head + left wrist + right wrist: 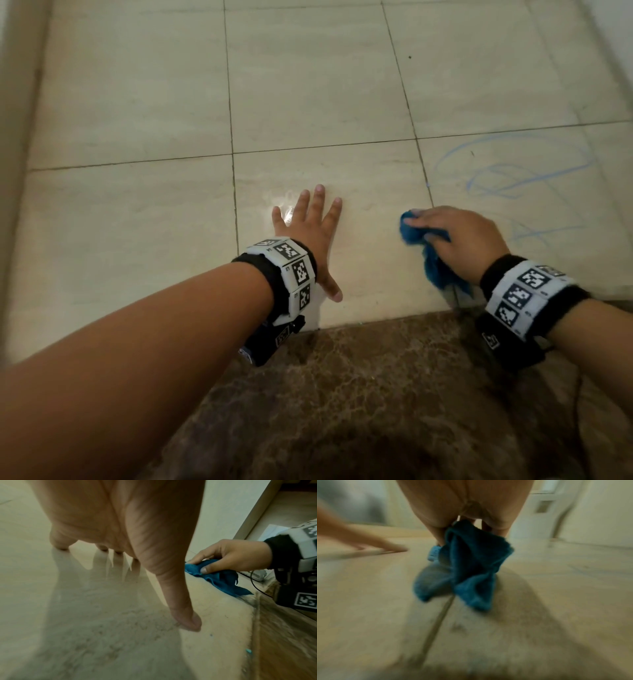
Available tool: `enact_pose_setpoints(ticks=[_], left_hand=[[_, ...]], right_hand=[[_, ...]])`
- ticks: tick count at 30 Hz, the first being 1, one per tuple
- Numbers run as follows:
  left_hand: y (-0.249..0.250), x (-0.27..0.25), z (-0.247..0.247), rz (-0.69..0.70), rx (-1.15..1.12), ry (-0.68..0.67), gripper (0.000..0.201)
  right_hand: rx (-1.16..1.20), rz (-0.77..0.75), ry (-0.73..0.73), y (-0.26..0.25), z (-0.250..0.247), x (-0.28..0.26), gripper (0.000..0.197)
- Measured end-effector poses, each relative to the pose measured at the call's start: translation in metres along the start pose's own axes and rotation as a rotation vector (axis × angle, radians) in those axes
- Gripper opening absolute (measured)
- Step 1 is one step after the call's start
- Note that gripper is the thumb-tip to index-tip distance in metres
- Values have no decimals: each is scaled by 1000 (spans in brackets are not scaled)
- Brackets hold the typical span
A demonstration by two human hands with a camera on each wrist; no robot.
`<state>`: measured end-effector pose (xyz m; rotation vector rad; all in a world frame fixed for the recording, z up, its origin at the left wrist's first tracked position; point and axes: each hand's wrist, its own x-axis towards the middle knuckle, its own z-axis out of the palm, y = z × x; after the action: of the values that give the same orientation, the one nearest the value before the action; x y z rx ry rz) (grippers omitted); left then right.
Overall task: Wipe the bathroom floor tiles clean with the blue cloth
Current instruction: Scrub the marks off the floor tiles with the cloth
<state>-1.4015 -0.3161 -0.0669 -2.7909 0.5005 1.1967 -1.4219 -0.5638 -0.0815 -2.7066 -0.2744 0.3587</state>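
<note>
On floor tiles [308, 85] near dark threshold, blue cloth [416, 233] bunched under right hand [462, 240], fingers curled round it; left hand [308, 233] laid flat, fingers spread, nothing held; cloth judged soft, light, floppy, best gripped bunched; blue scribbles [513, 171] unwiped just beyond

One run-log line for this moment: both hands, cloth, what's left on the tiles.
left hand: flat on tile, bracing | right hand: holds bunched blue cloth on floor | blue scribbles: unwiped, right of cloth
</note>
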Motion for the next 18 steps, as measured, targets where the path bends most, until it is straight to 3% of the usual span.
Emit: enact_pose_setpoints(ticks=[2, 5, 7, 9, 12, 14, 18], left_hand=[[-1, -1, 1, 4, -5, 7, 149], [-1, 0, 3, 2, 3, 15, 149], [-1, 0, 3, -2, 8, 20, 149], [0, -1, 3, -1, -2, 18, 149], [-1, -2, 2, 3, -20, 19, 149], [-1, -1, 2, 4, -20, 17, 148], [-1, 2, 6, -3, -3, 32, 150]], right_hand=[[-30, 54, 53, -3, 1, -3, 40], [-95, -261, -112, -37, 17, -14, 41], [-93, -368, -214, -49, 18, -4, 39], [-59, -274, -149, -38, 14, 21, 40], [94, 73, 108, -12, -2, 49, 41], [54, 116, 134, -15, -1, 50, 42], [-153, -239, -134, -50, 20, 38, 45]])
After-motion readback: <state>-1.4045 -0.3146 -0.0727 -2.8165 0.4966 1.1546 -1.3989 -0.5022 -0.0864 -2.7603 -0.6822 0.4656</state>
